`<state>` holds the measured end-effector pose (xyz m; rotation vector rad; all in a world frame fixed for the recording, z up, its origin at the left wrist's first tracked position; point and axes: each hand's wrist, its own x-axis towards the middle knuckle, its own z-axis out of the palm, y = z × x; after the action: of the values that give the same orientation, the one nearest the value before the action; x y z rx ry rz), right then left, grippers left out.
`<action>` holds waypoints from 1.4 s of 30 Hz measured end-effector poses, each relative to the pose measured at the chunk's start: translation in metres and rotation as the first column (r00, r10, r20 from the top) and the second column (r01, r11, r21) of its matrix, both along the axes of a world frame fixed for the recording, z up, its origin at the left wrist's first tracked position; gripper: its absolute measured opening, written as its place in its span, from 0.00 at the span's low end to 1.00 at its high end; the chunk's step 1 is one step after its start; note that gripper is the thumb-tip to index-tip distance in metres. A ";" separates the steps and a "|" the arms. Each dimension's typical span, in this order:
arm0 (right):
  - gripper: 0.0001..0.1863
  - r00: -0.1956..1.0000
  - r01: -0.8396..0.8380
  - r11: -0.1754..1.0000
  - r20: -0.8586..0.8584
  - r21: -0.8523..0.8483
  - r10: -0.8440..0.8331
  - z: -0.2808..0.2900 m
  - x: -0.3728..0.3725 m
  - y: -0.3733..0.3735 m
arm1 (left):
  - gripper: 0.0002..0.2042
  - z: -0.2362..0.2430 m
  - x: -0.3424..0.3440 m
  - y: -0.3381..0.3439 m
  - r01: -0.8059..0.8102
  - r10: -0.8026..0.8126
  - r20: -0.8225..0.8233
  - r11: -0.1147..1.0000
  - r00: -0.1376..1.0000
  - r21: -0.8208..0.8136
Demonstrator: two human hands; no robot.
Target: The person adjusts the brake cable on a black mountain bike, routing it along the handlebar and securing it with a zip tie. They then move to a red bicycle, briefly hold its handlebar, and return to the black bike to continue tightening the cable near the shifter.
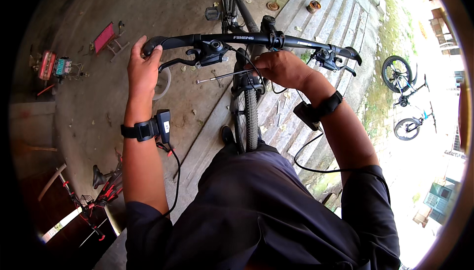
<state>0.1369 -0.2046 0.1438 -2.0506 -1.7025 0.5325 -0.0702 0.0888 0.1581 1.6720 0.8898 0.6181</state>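
A bicycle stands in front of me, its black handlebar [242,38] running across the view and its front wheel [251,117] pointing towards me. My left hand [143,67] is closed around the grip [170,42] at the bar's left end, beside the left brake lever [175,62]. Just below the stem [276,39], my right hand [286,68] pinches a thin cable [222,76]; its straight, silver-tipped end sticks out to the left. The fingertips are partly hidden behind looped black cables. The right brake lever [340,65] is untouched.
Wooden planks [301,28] lie right of the wheel. A small can [313,7] stands on them. A pink folding stool [105,38] and a red machine [48,65] are at the left. Another bicycle [101,191] is at lower left, and one more [407,92] at far right.
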 end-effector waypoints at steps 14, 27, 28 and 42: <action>0.14 0.986 0.079 0.996 0.145 0.050 -0.086 0.003 -0.020 -0.002 | 0.16 -0.071 -0.040 -0.111 0.431 -0.471 0.041 0.766 0.881 -0.476; 0.10 0.990 0.074 0.997 0.119 0.003 -0.074 0.008 -0.027 0.002 | 0.11 -0.116 0.068 -0.176 0.577 -0.575 0.109 0.817 0.811 0.012; 0.16 0.983 0.101 0.995 0.155 -0.003 -0.100 0.005 -0.030 0.000 | 0.12 -0.115 0.070 -0.176 0.578 -0.584 0.081 0.811 0.808 0.084; 0.09 0.306 0.869 0.495 -0.797 0.011 -0.520 -0.023 -0.076 -0.137 | 0.08 -0.136 0.012 -0.168 0.327 -0.309 0.109 0.908 0.945 -0.261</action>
<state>0.0604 -0.3412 0.1211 -1.6462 -0.2447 0.4469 -0.0585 -0.0790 0.0226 1.4900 0.6051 0.3062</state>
